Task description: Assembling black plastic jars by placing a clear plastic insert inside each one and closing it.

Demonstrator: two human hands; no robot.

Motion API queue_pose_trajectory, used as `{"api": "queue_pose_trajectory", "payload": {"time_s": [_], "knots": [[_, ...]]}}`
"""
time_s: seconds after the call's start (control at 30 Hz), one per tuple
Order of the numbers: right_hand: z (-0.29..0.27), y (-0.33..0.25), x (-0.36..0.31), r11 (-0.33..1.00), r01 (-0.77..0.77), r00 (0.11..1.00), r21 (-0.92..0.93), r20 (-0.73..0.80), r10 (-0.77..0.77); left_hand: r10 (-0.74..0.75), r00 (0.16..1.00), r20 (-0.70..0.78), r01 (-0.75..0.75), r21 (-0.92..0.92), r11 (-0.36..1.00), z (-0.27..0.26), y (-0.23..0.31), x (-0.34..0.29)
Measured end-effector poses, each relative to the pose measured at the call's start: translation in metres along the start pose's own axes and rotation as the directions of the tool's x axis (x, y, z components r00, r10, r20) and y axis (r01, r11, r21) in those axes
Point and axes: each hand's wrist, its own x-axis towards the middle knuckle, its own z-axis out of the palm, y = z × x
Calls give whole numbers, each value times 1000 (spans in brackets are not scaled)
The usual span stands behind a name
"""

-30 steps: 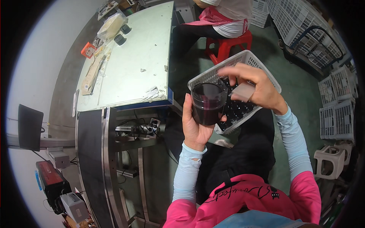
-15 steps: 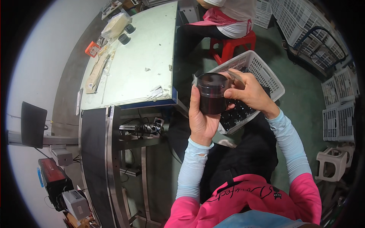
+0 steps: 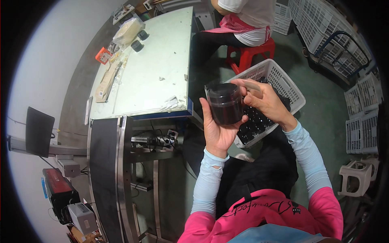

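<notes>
Clasping translucent film (image 3: 252,85), the right hand (image 3: 266,100) now meets the dark lidded jar (image 3: 225,108) gripped by the left hand (image 3: 219,135), so both work together.

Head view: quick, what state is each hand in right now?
Left hand: closed around a dark jar, holding it.
Right hand: partly closed, holding a flat strip beside the jar's rim.
</notes>
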Motion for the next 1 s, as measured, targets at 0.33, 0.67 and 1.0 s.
{"api": "queue_pose_trajectory", "payload": {"time_s": [0.33, 0.67, 1.0], "knots": [[-1, 2, -13, 976, -90, 995, 199, -13, 95, 37, 989, 146, -40, 16, 999, 1, 7, -1], [9, 0, -7, 941, -13, 986, 339, -153, 69, 569, 781, 258, -444, 870, 215, 21, -11, 6], [0, 24, -3, 880, -104, 972, 464, -140, 188, 671, 705, 228, -239, 968, -77, 1, 32, 27]]}}
